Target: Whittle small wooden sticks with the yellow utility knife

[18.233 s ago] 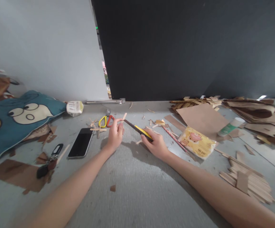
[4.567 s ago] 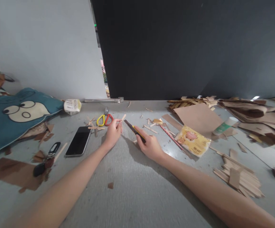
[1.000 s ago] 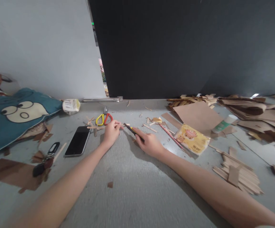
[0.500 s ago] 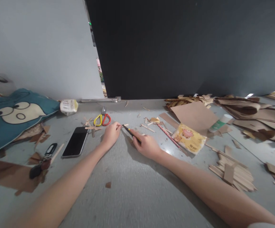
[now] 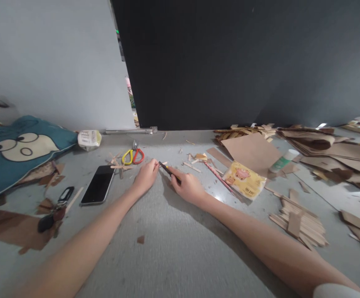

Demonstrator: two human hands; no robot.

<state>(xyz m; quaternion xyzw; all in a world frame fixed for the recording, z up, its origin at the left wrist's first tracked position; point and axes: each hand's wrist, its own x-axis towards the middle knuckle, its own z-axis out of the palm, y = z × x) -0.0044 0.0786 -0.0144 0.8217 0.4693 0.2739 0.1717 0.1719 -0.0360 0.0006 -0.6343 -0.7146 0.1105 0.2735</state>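
My left hand [image 5: 147,176] is closed in a pinch on a small wooden craft stick [image 5: 164,163]; only a pale end of it shows beyond the fingertips. In my right hand [image 5: 189,187] is a black and yellow utility knife [image 5: 170,170], its front end pointing up and left. The knife's tip meets the stick close to my left fingertips; whether the blade is cutting into it is too small to tell. Beyond my left hand lie red and yellow-handled scissors [image 5: 132,155]. Offcuts of stick [image 5: 192,167] lie past my right hand.
A phone [image 5: 98,185], keys [image 5: 52,215] and a blue cushion [image 5: 27,153] are on the left. To the right are a yellow packet [image 5: 245,180], a glue stick [image 5: 284,160], a pile of craft sticks [image 5: 304,223] and brown cardboard [image 5: 251,151]. A dark panel [image 5: 245,62] stands behind.
My right hand has shifted slightly left, with the knife still against the stick. My left hand stays pinched in nearly the same place. The view has turned slightly.
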